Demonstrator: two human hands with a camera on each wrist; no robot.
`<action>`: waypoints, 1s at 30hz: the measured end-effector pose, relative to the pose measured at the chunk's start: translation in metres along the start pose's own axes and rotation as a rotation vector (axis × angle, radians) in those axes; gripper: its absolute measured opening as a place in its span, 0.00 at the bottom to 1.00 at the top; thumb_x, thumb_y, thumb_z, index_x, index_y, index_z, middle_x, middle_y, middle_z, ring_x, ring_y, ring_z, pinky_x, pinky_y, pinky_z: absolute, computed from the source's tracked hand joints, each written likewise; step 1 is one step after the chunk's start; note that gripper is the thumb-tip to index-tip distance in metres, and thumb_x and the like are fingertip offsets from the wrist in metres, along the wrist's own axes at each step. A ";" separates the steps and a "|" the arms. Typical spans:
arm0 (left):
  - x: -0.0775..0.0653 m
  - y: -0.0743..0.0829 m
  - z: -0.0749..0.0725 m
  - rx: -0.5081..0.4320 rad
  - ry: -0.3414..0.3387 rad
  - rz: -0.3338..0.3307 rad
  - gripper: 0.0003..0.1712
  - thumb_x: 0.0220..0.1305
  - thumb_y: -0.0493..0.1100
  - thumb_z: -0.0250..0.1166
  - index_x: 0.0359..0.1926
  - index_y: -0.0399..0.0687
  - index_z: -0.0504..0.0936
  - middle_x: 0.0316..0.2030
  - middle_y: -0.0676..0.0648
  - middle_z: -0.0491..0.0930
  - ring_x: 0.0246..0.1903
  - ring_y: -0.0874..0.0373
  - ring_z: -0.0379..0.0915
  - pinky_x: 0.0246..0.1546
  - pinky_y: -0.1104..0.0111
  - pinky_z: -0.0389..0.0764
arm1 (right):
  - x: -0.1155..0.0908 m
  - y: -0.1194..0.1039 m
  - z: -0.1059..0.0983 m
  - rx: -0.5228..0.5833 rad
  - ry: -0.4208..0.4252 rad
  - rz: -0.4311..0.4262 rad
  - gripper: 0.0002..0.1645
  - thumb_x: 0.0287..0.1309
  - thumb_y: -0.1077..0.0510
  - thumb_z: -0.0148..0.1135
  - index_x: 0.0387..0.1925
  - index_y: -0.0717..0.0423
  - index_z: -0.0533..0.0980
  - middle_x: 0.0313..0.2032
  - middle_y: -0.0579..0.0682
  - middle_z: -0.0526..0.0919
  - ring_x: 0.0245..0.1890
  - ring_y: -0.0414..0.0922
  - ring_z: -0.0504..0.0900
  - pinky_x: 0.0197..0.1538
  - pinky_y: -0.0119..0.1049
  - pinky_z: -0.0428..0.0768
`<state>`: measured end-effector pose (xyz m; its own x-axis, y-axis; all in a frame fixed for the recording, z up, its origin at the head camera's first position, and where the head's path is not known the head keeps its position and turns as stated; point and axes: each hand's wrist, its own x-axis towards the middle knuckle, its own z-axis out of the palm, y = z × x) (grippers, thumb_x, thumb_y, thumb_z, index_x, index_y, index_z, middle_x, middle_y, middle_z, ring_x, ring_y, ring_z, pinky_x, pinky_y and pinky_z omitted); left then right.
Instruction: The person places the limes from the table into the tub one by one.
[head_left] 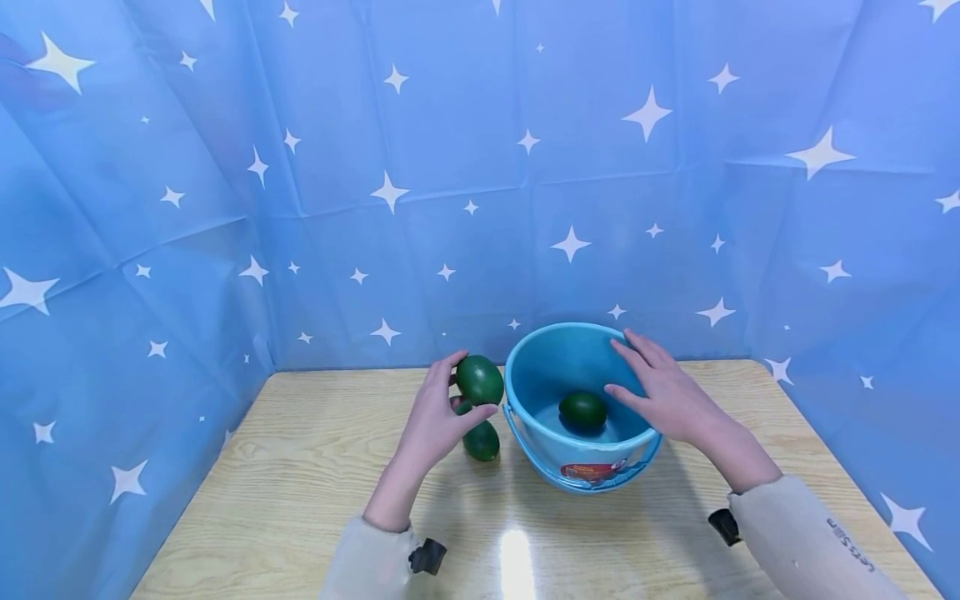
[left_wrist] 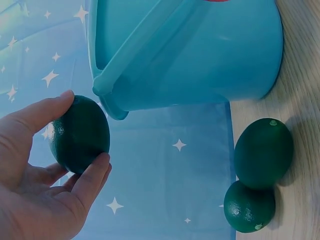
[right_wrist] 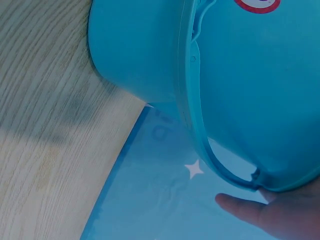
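Observation:
My left hand (head_left: 442, 412) holds a glossy dark green oval fruit (head_left: 480, 380) between thumb and fingers, raised beside the left rim of a blue bucket (left_wrist: 200, 60). Below that hand, two more fruits of the same kind touch each other on the table: one fruit (left_wrist: 264, 153) and another fruit (left_wrist: 250, 206), the latter partly hidden in the head view. Inside the bucket lies one more fruit (head_left: 582, 410). My right hand (head_left: 667, 392) is at the bucket's right rim, its fingers extended and spread from the thumb; contact with the rim is hard to tell.
The bucket's handle (head_left: 536, 467) hangs down at its front, over a red label (head_left: 592, 472). Light wood forms the tabletop (head_left: 315, 467). A blue cloth with white stars (head_left: 450, 150) encloses the back and both sides.

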<state>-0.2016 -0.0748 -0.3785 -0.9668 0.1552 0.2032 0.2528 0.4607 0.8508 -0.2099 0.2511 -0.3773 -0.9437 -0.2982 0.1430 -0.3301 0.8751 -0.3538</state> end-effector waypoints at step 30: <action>0.009 0.016 0.012 -0.057 -0.056 0.044 0.46 0.57 0.44 0.76 0.73 0.48 0.62 0.66 0.42 0.66 0.61 0.44 0.71 0.55 0.52 0.83 | 0.000 0.000 0.000 -0.004 0.008 -0.012 0.46 0.69 0.42 0.57 0.76 0.61 0.54 0.76 0.67 0.49 0.74 0.71 0.49 0.67 0.74 0.61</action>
<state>-0.2060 -0.0554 -0.3683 -0.9507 0.2237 0.2146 0.2907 0.4026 0.8680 -0.2100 0.2506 -0.3771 -0.9396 -0.3056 0.1542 -0.3412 0.8730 -0.3486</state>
